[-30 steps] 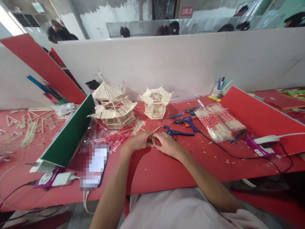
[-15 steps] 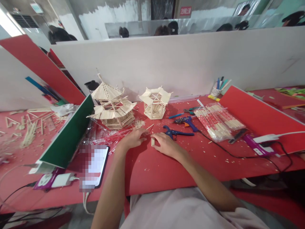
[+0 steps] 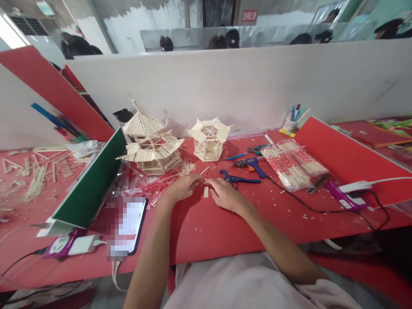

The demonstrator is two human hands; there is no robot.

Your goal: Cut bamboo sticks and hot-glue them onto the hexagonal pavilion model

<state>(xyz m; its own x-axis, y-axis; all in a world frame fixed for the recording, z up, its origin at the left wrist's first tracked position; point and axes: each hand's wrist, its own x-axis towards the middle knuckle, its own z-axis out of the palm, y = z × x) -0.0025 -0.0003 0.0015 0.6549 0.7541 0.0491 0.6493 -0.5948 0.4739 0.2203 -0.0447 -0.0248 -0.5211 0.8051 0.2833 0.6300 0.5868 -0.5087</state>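
A short row of wooden sticks [image 3: 206, 192] lies flat on the red tabletop between my hands. My left hand [image 3: 186, 188] is just to its left, fingers curled in together toward the right. My right hand [image 3: 224, 194] rests on the other side, thumb and fingers drawn together. The fingertips of both hands nearly meet just above the row, and whatever they pinch there is too small to make out. Past the fingertips lies a loose thin stick [image 3: 204, 170]. Blue cutters [image 3: 240, 178] lie to the right of my right hand.
Behind my hands stand a tiered stick pagoda [image 3: 151, 143] and a smaller stick pavilion [image 3: 210, 139]. A blue glue gun [image 3: 252, 165], bagged chopsticks [image 3: 294, 165] and a cable are on the right. A phone [image 3: 130, 225] and a green board [image 3: 93, 184] are on the left.
My right hand has come off the row of sticks, leaving it uncovered, and shifted slightly up. My left hand has moved a little to the right, so the fingertips are closer together.
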